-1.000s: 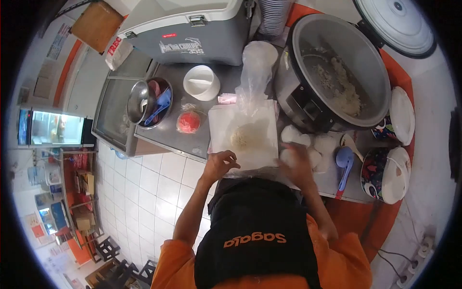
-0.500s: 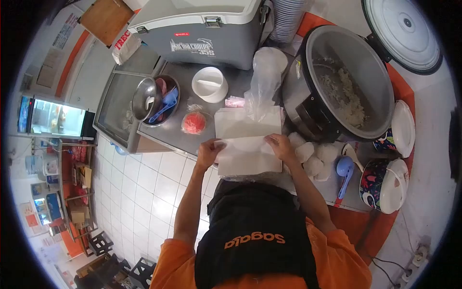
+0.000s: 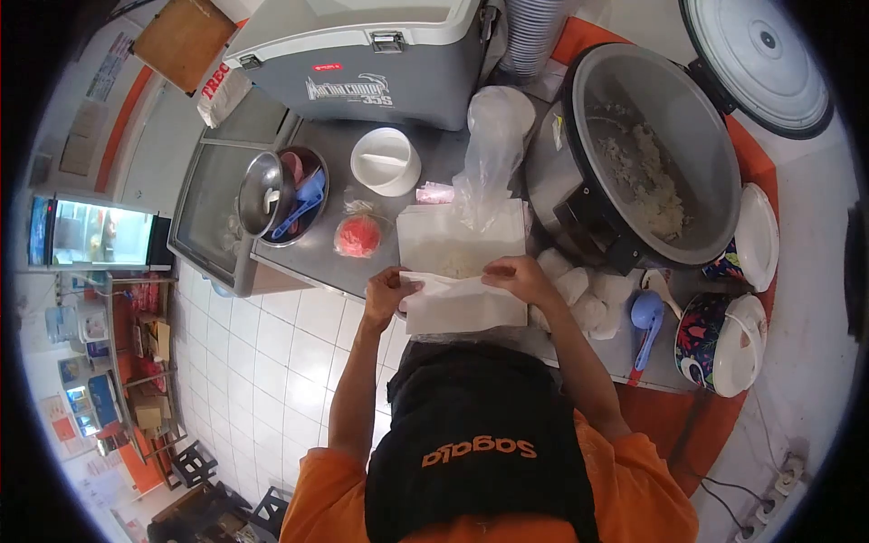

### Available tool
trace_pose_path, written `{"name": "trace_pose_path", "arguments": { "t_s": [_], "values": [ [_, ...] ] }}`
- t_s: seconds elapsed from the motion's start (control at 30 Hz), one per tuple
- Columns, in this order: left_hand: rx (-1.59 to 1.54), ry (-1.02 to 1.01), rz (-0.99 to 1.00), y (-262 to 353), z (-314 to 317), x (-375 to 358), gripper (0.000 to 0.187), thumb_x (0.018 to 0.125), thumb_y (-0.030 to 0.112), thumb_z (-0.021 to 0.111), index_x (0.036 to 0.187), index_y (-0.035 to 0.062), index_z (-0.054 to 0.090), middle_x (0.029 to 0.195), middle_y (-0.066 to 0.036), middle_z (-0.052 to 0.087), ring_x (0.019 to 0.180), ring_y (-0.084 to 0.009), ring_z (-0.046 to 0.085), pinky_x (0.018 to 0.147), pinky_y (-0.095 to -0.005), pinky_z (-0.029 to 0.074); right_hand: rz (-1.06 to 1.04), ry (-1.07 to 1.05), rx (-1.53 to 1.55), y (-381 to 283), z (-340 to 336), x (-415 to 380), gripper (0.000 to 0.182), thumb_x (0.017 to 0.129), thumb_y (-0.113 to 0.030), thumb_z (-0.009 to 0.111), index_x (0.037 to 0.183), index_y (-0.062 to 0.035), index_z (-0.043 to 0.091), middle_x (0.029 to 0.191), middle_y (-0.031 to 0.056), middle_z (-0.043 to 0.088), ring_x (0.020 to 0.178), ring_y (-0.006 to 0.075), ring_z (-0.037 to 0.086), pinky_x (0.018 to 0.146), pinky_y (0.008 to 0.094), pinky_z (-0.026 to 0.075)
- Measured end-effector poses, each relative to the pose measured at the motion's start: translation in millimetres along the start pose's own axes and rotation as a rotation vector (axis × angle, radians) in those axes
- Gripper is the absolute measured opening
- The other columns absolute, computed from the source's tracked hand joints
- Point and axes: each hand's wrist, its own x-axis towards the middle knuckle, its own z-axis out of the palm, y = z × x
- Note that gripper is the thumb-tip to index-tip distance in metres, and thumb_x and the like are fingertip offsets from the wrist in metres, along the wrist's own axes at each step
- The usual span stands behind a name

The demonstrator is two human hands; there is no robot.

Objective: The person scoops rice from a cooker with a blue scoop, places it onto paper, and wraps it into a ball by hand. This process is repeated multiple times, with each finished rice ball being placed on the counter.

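White paper sheets (image 3: 421,237) lie stacked at the counter's front edge, with a small mound of rice (image 3: 460,264) on them. My left hand (image 3: 391,294) pinches the left end of a folded paper flap (image 3: 453,303). At its right end, my right hand (image 3: 516,276) grips the same flap, fingers pressed together. The fold lies just in front of the rice. A clear plastic bag (image 3: 487,172) rests over the back of the sheets. Several round white wrapped bundles (image 3: 588,312) sit to the right of my right hand.
A large open rice cooker (image 3: 670,172) stands at the right, near a blue ladle (image 3: 646,312) and patterned pots (image 3: 715,344). Behind are a grey cooler (image 3: 362,90) and stacked cups (image 3: 534,36). Leftward sit a white tub (image 3: 386,163), a red bag (image 3: 358,236) and metal bowls (image 3: 264,195).
Both hands have turned the paper's edge toward me, and the rice mound now shows behind the fold. The view has shifted slightly.
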Motion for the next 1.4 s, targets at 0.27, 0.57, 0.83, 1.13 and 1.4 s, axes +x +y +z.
{"name": "trace_pose_path", "arguments": {
  "t_s": [0.27, 0.57, 0.83, 1.13, 1.4],
  "values": [
    [0.066, 0.041, 0.071, 28, 23, -17, 0.035, 0.081, 0.001, 0.085, 0.112, 0.0016, 0.068, 0.089, -0.004, 0.071, 0.083, -0.0103, 0.064, 0.075, -0.027, 0.053, 0.011, -0.018, -0.262, 0, 9, 14, 0.037, 0.089, -0.032, 0.08, 0.104, 0.0015, 0.076, 0.094, 0.0182, 0.077, 0.089, 0.025, 0.075, 0.082, 0.0359, 0.057],
    [0.191, -0.03, 0.021, 32, 21, -5, 0.019, 0.086, 0.014, 0.078, 0.101, 0.0027, 0.074, 0.096, -0.002, 0.072, 0.091, -0.0114, 0.065, 0.085, -0.0296, 0.052, 0.119, -0.112, -0.546, -32, 9, 14, 0.043, 0.079, -0.034, 0.083, 0.109, -0.0054, 0.076, 0.101, 0.0179, 0.077, 0.094, 0.0337, 0.075, 0.086, 0.0407, 0.057],
    [0.601, 0.021, 0.202, 22, 22, 13, 0.03, 0.085, 0.015, 0.075, 0.113, 0.0047, 0.07, 0.105, -0.011, 0.073, 0.103, -0.0262, 0.069, 0.096, -0.0353, 0.052, -0.003, -0.017, -0.318, 4, -7, 19, 0.041, 0.083, -0.029, 0.079, 0.111, 0.0001, 0.073, 0.101, 0.0219, 0.076, 0.099, 0.0386, 0.073, 0.088, 0.0434, 0.056],
    [1.202, -0.34, 0.834, 31, 81, -33, 0.066, 0.082, 0.01, 0.072, 0.144, 0.0047, 0.052, 0.159, -0.018, 0.043, 0.144, -0.0361, 0.045, 0.116, -0.047, 0.041, 0.036, 0.255, -0.371, 10, 10, 10, 0.034, 0.089, -0.031, 0.076, 0.1, 0.0004, 0.07, 0.099, 0.0214, 0.075, 0.093, 0.0394, 0.072, 0.083, 0.0476, 0.055],
    [1.174, -0.261, 0.845, 17, 85, -27, 0.066, 0.084, 0.012, 0.071, 0.145, -0.0019, 0.05, 0.153, -0.018, 0.05, 0.142, -0.0359, 0.047, 0.115, -0.0475, 0.042, 0.093, 0.073, -0.845, -13, -3, -34, 0.035, 0.088, -0.029, 0.077, 0.105, -0.0008, 0.065, 0.1, 0.022, 0.072, 0.094, 0.0411, 0.069, 0.079, 0.0494, 0.054]
  ]
}}
